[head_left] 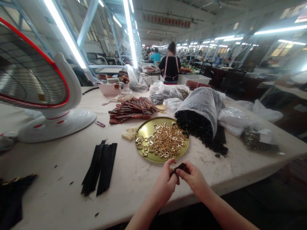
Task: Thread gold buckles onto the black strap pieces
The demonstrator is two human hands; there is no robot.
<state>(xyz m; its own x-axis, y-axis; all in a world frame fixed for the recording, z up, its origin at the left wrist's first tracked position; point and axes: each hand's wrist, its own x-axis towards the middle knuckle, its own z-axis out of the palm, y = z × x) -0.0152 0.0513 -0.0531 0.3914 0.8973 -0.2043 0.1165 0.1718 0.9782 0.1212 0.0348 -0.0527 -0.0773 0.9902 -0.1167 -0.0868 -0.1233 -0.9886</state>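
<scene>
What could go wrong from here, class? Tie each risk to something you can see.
1. The bag lies on its side beside the tray, with black pieces spilling out; more could slide out and perhaps mix with the buckles.
2. The tray sits just beyond the left hand; a knock could scatter the loose buckles.
3. The strip between both hands might slip.

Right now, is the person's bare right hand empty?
No, the right hand pinches a narrow black flat strip between thumb and fingers, with the left hand gripping that strip too.
</scene>
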